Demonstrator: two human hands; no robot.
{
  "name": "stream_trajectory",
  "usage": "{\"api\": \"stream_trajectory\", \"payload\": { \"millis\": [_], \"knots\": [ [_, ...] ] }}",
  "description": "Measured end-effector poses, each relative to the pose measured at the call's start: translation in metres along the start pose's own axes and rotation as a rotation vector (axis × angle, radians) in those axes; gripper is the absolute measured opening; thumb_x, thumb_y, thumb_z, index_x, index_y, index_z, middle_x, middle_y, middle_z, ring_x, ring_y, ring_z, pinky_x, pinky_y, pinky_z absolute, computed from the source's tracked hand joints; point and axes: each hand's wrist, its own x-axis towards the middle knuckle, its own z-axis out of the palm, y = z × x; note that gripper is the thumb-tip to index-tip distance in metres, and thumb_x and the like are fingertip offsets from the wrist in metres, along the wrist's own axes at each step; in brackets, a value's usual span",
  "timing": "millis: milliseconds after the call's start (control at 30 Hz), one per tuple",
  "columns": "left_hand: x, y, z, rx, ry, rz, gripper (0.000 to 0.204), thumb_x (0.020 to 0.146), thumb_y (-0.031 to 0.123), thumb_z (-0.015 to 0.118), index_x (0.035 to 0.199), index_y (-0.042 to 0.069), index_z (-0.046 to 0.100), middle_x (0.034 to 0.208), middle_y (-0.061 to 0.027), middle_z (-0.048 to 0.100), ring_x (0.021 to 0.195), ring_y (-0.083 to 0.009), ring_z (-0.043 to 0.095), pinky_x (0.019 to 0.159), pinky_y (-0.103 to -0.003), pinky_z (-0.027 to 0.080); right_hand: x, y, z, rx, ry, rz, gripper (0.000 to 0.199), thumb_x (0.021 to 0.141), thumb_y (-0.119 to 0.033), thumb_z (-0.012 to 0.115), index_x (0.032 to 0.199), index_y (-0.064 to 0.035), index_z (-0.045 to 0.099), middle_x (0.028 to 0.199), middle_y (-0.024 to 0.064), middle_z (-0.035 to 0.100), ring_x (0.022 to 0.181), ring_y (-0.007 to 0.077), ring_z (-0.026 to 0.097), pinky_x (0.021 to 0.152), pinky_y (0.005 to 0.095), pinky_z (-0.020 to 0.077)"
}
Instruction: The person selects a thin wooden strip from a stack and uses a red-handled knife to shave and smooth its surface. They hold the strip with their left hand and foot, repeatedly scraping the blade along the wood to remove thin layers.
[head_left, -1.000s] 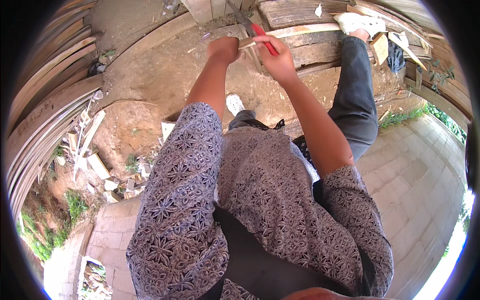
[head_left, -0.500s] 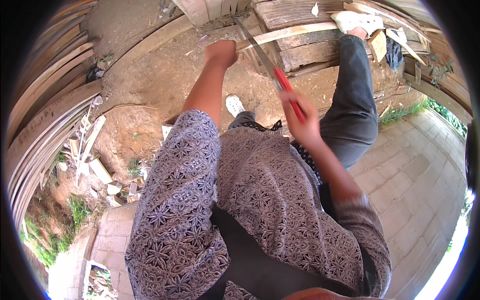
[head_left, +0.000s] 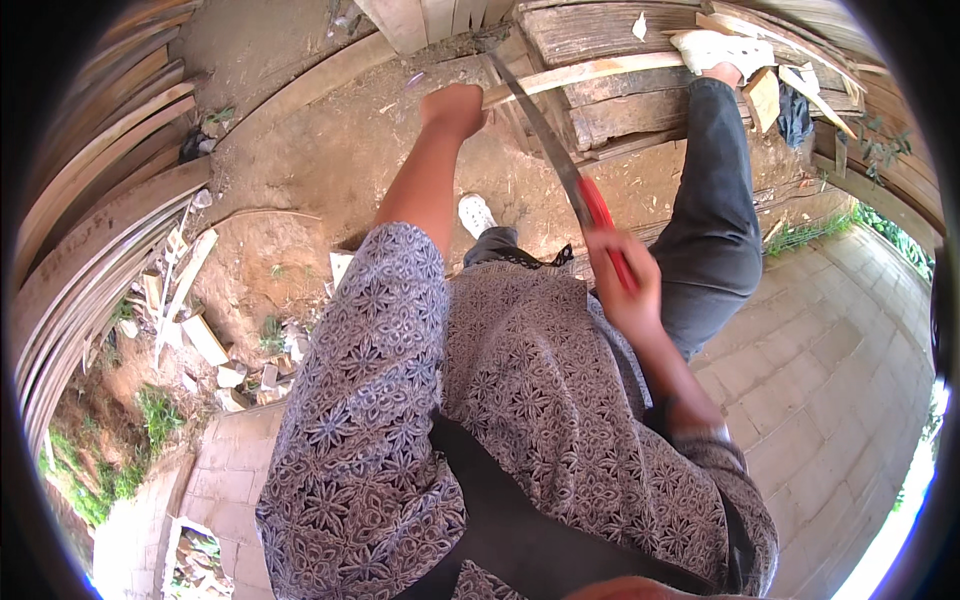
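My right hand (head_left: 625,275) is closed round the red handle of a handsaw (head_left: 545,132). The saw's long blade slants up and left across a thin wooden strip (head_left: 590,72), close to the strip's left end. That left end is gripped by my left hand (head_left: 455,108), its fingers wrapped round in a fist. The strip lies over the edge of a stack of rough timber (head_left: 610,32). My right foot, in a white shoe (head_left: 722,50), rests on the strip's far end at the timber. The saw's teeth are too small to make out.
Long boards (head_left: 95,190) are stacked along the left. Wood offcuts (head_left: 205,340) litter the dirt ground below them. My other white shoe (head_left: 476,215) stands on the dirt. A block wall (head_left: 820,350) curves along the right, and a dark plastic bag (head_left: 795,118) hangs near the timber.
My right hand has drawn the saw back toward me and slightly right, so the blade has slid along across the strip. My left hand keeps its hold on the strip.
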Motion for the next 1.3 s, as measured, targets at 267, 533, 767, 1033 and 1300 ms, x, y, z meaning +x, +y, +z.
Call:
{"api": "stream_trajectory", "payload": {
  "millis": [267,533,767,1033,1300],
  "knots": [
    [-0.002,0.000,0.008,-0.001,0.012,-0.025,0.023,0.089,0.029,0.062,0.105,0.016,0.072,0.102,-0.0122,0.073,0.096,-0.0323,0.071,0.081,-0.045,0.057,0.014,0.001,0.006,-0.032,0.006,-0.041,0.016,0.092,0.005,0.060,0.104,-0.0028,0.068,0.093,0.0132,0.069,0.082,0.0161,0.067,0.073,0.0272,0.0515],
    [0.006,0.001,-0.006,0.016,0.008,-0.002,0.025,0.088,0.024,0.061,0.109,0.016,0.073,0.107,-0.0097,0.074,0.101,-0.0303,0.071,0.082,-0.043,0.057,0.172,0.060,0.073,0.135,0.032,-0.050,0.013,0.093,-0.007,0.064,0.105,-0.0046,0.070,0.089,0.0061,0.069,0.077,0.0099,0.061,0.070,0.0249,0.0484],
    [-0.004,-0.007,0.011,-0.004,0.076,0.016,0.023,0.088,0.029,0.063,0.104,0.015,0.072,0.101,-0.0132,0.073,0.094,-0.0331,0.071,0.080,-0.046,0.057,0.048,0.035,0.044,0.101,0.066,-0.083,0.013,0.095,0.000,0.060,0.105,-0.0028,0.067,0.094,0.0083,0.068,0.081,0.0119,0.062,0.075,0.0254,0.0490],
    [-0.002,-0.003,0.008,0.023,0.047,0.009,0.024,0.088,0.029,0.063,0.104,0.014,0.071,0.101,-0.0131,0.073,0.093,-0.0332,0.072,0.079,-0.046,0.058,0.004,-0.020,-0.008,0.024,-0.015,0.026,0.013,0.095,0.004,0.059,0.103,-0.0022,0.067,0.092,0.0075,0.066,0.080,0.0096,0.061,0.069,0.0229,0.0474],
    [0.002,0.002,-0.002,-0.013,-0.013,-0.024,0.025,0.089,0.028,0.060,0.106,0.015,0.072,0.105,-0.0129,0.073,0.098,-0.0324,0.071,0.081,-0.046,0.057,0.197,0.054,0.091,0.073,0.031,0.002,0.014,0.093,-0.007,0.064,0.104,-0.0069,0.071,0.099,0.0102,0.073,0.086,0.0167,0.068,0.078,0.0305,0.0529]
  ]
}}
